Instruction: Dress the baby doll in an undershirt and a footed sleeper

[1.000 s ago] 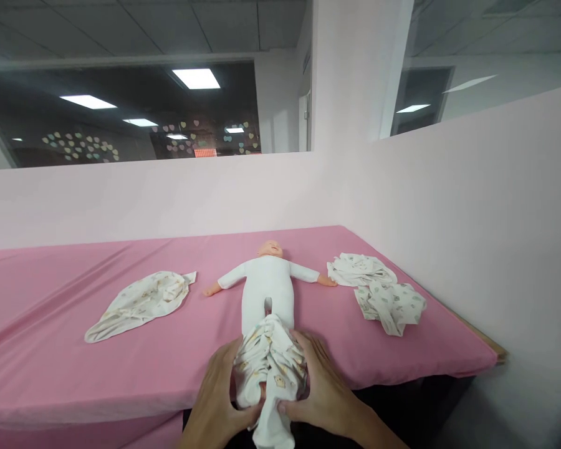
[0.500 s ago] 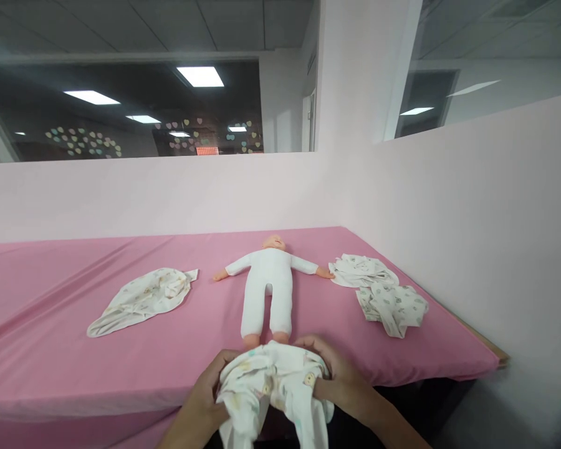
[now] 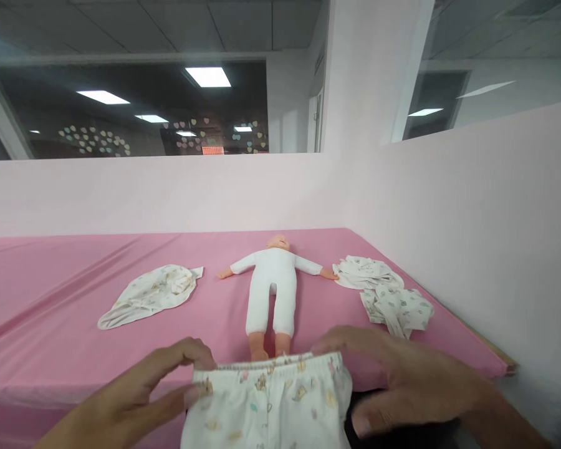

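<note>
A pair of baby trousers [image 3: 271,405], white with small printed animals, hangs upright in front of me, waistband at the top. My left hand [image 3: 168,380] grips the left end of the waistband, thumb in front and forefinger at the upper edge. At the right end my right hand [image 3: 393,380] is spread, its blurred fingertips touching or just behind the waistband and its thumb apart from the cloth. Beyond the trousers a baby doll [image 3: 273,274] in a white body suit lies on its back, arms out, with bare feet partly hidden behind the waistband.
A pink sheet [image 3: 56,299] covers the table. To the doll's left lies a crumpled printed baby garment [image 3: 154,293]. On the right, a white cloth garment [image 3: 367,272] and a printed garment [image 3: 399,308] lie bunched together. Pale walls [image 3: 215,193] enclose the back and right.
The bunched trousers have been shaken out and turned so the waistband stretches across the top. My hands have moved apart, and the right thumb has come off the cloth.
</note>
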### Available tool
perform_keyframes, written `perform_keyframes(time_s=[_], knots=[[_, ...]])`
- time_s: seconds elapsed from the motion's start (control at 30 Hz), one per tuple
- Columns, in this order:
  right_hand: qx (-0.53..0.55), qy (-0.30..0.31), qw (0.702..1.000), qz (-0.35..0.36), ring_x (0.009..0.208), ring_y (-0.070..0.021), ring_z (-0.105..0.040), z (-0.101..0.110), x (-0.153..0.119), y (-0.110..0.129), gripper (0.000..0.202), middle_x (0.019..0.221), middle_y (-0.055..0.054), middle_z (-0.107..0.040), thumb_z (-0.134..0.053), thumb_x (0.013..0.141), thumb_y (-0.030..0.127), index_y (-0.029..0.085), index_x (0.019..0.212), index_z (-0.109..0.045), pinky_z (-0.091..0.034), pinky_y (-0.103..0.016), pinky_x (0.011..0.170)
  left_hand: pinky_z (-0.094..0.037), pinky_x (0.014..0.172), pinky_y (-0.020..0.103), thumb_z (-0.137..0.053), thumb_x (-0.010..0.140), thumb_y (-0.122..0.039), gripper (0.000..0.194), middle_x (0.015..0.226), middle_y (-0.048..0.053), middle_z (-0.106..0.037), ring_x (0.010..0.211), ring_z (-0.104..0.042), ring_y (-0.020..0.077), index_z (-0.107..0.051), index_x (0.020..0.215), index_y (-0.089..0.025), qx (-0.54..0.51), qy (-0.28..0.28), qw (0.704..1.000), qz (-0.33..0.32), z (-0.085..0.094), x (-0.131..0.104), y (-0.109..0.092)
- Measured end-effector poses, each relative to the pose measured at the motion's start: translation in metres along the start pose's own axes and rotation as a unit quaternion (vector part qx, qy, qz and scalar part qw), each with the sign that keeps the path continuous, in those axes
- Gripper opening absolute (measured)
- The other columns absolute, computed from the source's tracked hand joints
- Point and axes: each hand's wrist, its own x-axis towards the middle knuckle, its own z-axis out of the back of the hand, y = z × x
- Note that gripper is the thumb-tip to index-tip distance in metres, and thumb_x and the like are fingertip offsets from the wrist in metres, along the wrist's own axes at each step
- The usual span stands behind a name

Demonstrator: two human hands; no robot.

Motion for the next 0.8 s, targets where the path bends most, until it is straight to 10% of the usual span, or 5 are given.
perform_keyframes(time_s=[0.3, 0.6, 0.8], knots=[[0.026, -0.348, 0.937, 0.032, 0.066, -0.0129, -0.052, 0.0, 0.027, 0.042, 0.023, 0.077, 0.001, -0.059, -0.056, 0.089, 0.042, 0.023, 0.102, -0.062, -0.044, -0.024, 0.057, -0.048, 0.046, 0.016, -0.071, 0.078, -0.036, 0.019, 0.069, -0.001, -0.061, 0.055, -0.055, 0.0099, -0.062, 0.084, -0.021, -0.086, -0.202, 0.974, -0.058, 0.004, 0.042, -0.074], [0.068, -0.231, 0.969, 0.054, 0.094, -0.024, -0.06, -0.064, 0.032, 0.051, 0.04, 0.101, -0.004, -0.065, -0.07, 0.075, 0.025, 0.026, 0.113, -0.059, -0.049, -0.035, 0.079, -0.053, 0.072, 0.026, -0.059, 0.085, -0.038, 0.022, 0.085, 0.002, -0.07, 0.078, -0.064, 0.0186, -0.071, 0.097, -0.024, -0.088, 0.0, 0.995, -0.048, -0.051, 0.045, -0.092], [-0.014, -0.262, 0.963, 0.058, 0.09, -0.0229, -0.06, -0.07, 0.046, 0.031, 0.03, 0.101, -0.005, -0.064, -0.057, 0.082, 0.021, 0.025, 0.112, -0.059, -0.048, -0.038, 0.08, -0.052, 0.077, 0.028, -0.054, 0.088, -0.037, 0.026, 0.093, 0.003, -0.07, 0.081, -0.062, 0.0194, -0.07, 0.107, -0.028, -0.047, -0.011, 0.994, -0.1, -0.068, 0.042, -0.094]])
